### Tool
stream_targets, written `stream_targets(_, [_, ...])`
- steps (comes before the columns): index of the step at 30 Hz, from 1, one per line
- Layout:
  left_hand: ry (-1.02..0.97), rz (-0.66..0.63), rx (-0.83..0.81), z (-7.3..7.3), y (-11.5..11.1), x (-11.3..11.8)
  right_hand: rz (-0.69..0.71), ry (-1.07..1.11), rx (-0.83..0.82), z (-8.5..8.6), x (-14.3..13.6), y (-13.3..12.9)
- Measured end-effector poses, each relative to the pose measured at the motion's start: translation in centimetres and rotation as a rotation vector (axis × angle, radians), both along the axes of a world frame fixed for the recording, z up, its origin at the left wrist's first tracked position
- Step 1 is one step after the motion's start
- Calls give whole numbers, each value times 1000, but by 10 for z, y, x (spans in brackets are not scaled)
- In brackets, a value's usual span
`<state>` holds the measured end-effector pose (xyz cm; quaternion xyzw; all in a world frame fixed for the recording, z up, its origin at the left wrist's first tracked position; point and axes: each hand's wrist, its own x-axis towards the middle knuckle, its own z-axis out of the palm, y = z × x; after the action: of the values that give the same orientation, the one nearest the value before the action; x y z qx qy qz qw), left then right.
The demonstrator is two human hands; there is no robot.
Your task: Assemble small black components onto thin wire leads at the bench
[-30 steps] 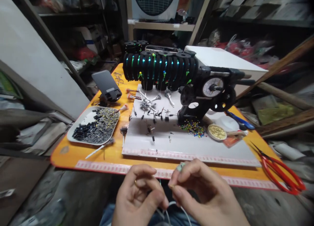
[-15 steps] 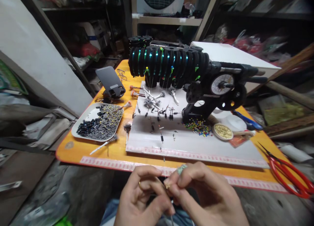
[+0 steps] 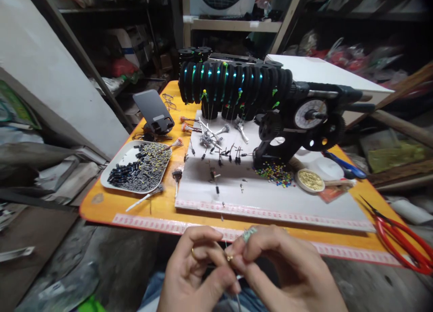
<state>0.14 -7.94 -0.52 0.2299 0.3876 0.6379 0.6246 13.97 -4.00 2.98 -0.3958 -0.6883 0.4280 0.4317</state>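
Observation:
Both of my hands meet low in the middle, in front of the table edge, with bent fingers pinched close together. My left hand, with a ring on one finger, is closed on a thin line that hangs down below the fingers. Between the fingertips shows a small gold metal piece; my right hand pinches it beside the line. Pale green tape wraps the right index finger. Just beyond the hands, a small black cylinder and tiny metal fittings lie on the white board.
A tray of small black and grey cylinders stands left. A black rack of spools with a geared arm rises behind. Coloured beads, a dish of gold pieces and red-handled scissors are right. A measuring tape edges the table.
The view has shifted slightly. The black cylinder and fittings nearest the hands lie a little further left. Both hands keep nearly the same pinch, and the gold piece shows a bit more.

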Motion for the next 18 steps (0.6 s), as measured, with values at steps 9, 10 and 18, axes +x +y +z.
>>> stream_targets(9, [99, 59, 170, -15, 4, -4, 207, -260, 235, 3, 18, 5])
stream_targets(10, [122, 65, 202, -16, 5, -5, 189, -257, 231, 3, 18, 6])
stream_targets(18, [209, 50, 260, -21, 5, -11, 182, -312, 35, 14, 6, 18])
